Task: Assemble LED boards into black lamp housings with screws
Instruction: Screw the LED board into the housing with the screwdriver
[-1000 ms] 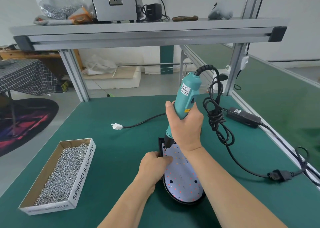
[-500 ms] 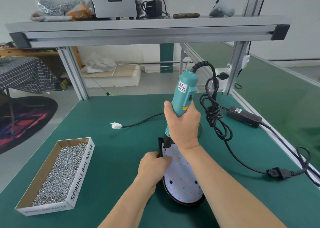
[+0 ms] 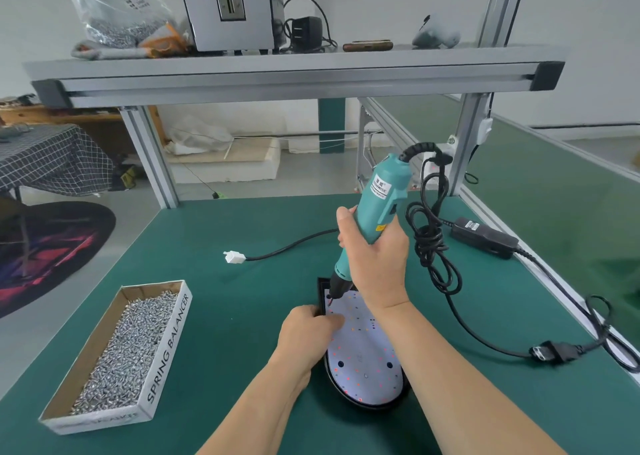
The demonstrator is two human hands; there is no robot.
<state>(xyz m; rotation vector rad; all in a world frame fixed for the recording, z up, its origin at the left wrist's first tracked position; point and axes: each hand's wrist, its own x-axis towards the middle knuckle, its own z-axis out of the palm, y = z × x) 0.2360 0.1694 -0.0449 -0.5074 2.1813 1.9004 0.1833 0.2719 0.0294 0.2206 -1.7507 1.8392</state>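
Small delta only. The screwdriver [image 3: 381, 198] now leans harder, its top toward 1 o'clock; half a second ago it stood nearer upright. My right hand [image 3: 377, 267] on it drifts a touch toward 4 o'clock with that tilt. The bit [image 3: 330, 297] comes down. Its tip now shows thin and bare at the 11 o'clock corner of the LED board [image 3: 360, 350], closer to the fingertip of my left hand [image 3: 306, 333] than a second ago. Contact with the board: can't tell. The looped cord [image 3: 431, 246] off the driver's top moves with it. My head tips up, so the shelf edge [image 3: 277, 73] sits lower in view than before.
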